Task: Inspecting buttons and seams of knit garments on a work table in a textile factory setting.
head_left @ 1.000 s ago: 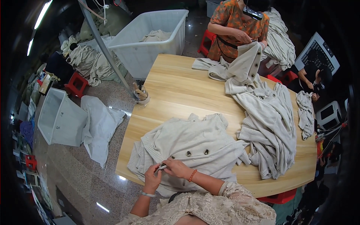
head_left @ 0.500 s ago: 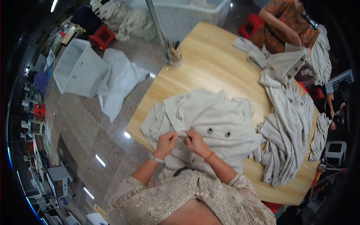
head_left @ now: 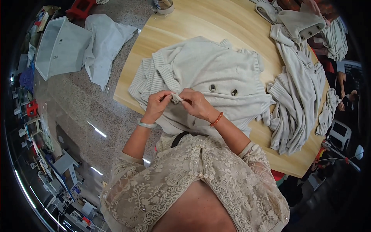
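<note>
A pale grey-beige knit cardigan (head_left: 216,65) with ribbed edges and dark buttons (head_left: 234,92) lies spread in front of me. Close to the table's near left edge, my left hand (head_left: 156,106) pinches a small bunched fold of its fabric between thumb and fingertips. My right hand (head_left: 198,104) grips that same fold from the other side, so the two sets of fingertips almost meet. Whether a button sits inside the fold is hidden by my fingers. Both wrists rest low, just over the garment.
More knit cardigans (head_left: 295,104) lie heaped along the right of the wooden table (head_left: 189,23). A clear container (head_left: 164,7) of tools stands at the far left edge. A co-worker's hand (head_left: 311,7) touches knitwear at top right. On the floor are a white bin (head_left: 69,46) and white sack (head_left: 106,42).
My view has tilted downward, so the table and clothes sit higher in the picture. Both hands keep pinching the cardigan, and the fold between them now shows more clearly.
</note>
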Demonstrator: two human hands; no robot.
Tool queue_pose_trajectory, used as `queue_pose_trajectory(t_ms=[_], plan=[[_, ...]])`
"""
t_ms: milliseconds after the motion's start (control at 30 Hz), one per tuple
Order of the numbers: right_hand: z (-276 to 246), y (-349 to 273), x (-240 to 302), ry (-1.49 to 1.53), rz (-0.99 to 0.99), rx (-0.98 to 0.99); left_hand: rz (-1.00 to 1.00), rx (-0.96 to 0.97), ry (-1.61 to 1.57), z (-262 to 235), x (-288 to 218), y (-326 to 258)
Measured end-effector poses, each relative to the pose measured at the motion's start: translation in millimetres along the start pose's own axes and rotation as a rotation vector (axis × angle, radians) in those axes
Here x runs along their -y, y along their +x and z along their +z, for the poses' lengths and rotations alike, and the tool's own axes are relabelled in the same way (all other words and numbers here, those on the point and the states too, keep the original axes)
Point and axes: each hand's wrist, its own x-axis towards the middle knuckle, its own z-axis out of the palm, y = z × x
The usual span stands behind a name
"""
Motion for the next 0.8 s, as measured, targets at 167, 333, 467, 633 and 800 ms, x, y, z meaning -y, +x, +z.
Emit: queue_pose_trajectory(t_ms=[167, 333, 467, 633, 800], plan=[[-3.8, -25.3, -0.9, -0.363, 0.156, -0.163, -0.061, -0.203, 0.189, -12.7, -5.6, -1.6], [-8.1, -46.5, 2.5, -0.519, 0.246, -0.202, 0.558, -0.097, 0.780, 24.0, -57.4, 1.0], [-6.7, -44.2, 8.6, -0.495, 0.069, -0.238, 0.561, 0.208, 0.807, 47.2, -42.0, 7.0], [-5.0, -45.4, -1.1, -0.562, 0.024, -0.211, 0.469, 0.252, 1.035, 47.1, -18.0, 21.3], [-9.3, -41.4, -7.9, -0.449, 0.094, -0.275, 0.262, 0.236, 0.741, 45.8, -35.0, 35.3]])
